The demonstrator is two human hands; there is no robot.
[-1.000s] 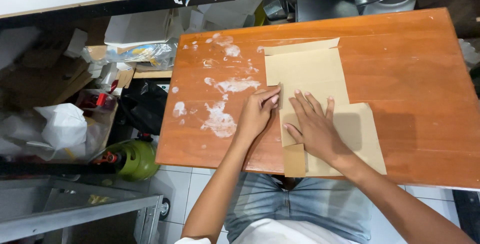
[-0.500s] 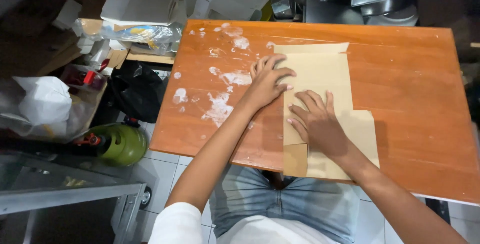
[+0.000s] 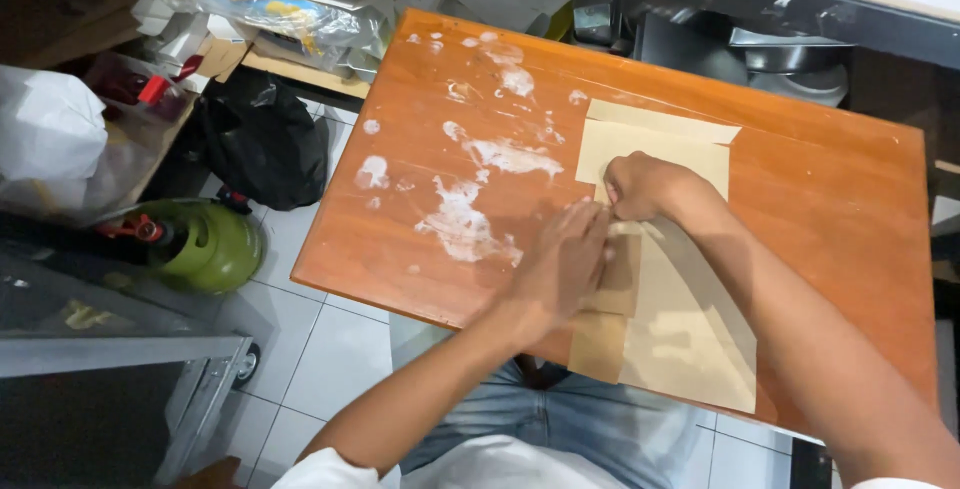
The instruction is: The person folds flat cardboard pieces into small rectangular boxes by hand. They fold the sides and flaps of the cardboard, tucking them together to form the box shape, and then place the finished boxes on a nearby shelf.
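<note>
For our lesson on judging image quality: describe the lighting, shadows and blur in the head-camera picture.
Head view: soft, even light on the orange table; the right hand and its forearm cast a soft shadow over the tan paper sheet; the left hand looks slightly motion-blurred; the far corners fall dark.

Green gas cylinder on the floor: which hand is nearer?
Left. The left hand presses the brown paper on the side toward the green gas cylinder; the right hand sits further along the paper, away from it.
</note>
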